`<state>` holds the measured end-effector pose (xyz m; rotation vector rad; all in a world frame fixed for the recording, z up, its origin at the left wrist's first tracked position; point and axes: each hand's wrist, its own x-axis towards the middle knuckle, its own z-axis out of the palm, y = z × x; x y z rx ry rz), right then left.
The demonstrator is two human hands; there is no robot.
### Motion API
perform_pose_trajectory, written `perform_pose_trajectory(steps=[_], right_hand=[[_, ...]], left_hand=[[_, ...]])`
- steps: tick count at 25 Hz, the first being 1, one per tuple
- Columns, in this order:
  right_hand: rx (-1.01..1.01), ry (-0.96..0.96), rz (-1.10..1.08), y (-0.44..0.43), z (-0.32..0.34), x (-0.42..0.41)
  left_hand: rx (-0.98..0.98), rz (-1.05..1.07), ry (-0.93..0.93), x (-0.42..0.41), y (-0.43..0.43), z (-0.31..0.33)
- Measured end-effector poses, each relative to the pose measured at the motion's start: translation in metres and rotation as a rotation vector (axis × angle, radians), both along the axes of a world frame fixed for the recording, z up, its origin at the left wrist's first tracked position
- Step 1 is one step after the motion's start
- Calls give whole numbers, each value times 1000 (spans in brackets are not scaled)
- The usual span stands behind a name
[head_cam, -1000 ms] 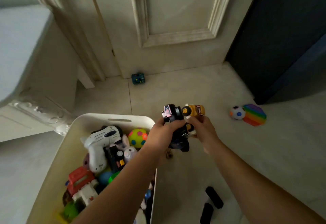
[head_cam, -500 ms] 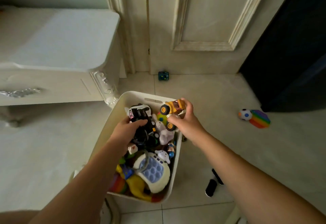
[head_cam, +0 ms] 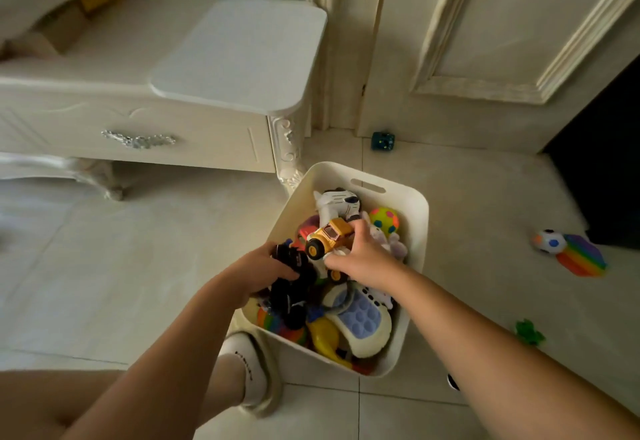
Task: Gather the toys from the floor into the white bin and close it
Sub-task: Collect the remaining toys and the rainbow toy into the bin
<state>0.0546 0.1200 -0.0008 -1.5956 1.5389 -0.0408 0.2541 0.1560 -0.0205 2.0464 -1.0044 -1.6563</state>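
The white bin [head_cam: 417,228] stands open on the tiled floor, packed with several toys. My left hand [head_cam: 258,271] is over its left side, closed around a black toy car [head_cam: 291,285]. Over the middle of the bin, my right hand [head_cam: 363,259] grips a yellow toy truck [head_cam: 329,237]. On the floor lie a small teal cube toy [head_cam: 382,141] by the door, a spotted ball [head_cam: 550,241] touching a rainbow pop pad [head_cam: 581,255] at the right, and a green toy [head_cam: 528,332] near my right forearm.
A white cabinet [head_cam: 138,121] with a carved leg stands just left of the bin. A flat white panel [head_cam: 239,55] lies on top of it. A cream door [head_cam: 485,41] is behind, dark furniture [head_cam: 602,169] at the right. My foot in a white sock and slipper [head_cam: 251,370] is by the bin's near corner.
Both hands have carried their toys from beside the bin to over it and lower into it. The view has swung left, bringing more of the cabinet into view.
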Motion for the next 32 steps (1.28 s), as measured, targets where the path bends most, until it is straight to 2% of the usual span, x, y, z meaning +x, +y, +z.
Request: perform_pose_trajectory(steps=[2,5,7,11,14,18,23,27,29,32], right_hand=[[34,37,36,-1,-3,6],[69,104,163,3,-2,11],[67,194,238,6,0,16],[143,374,353,15,-1,12],[104,380,341,28,-4,11],[206,338,275,31,-5,9],[101,409,250,34,-17,12],[84,268,139,35,-31,4],[-49,173,52,42,-39,-1],[-375,127,-5,56,-49,-2]], left_hand=[[-40,-106,-129,-2,2,0],[-200,-378,-420,-9,2,5],[-287,-487,-543,-6,3,9],[-267,-642,-686,-7,3,10],[-256,-701,-743,-15,4,10],[-239,-679,-695,-16,6,6],[-295,-548,-672,-19,5,-8],[-353,-456,-597,-20,4,-17],[-356,-443,-599,-20,2,-20],[-443,-374,-656,-22,0,-21]])
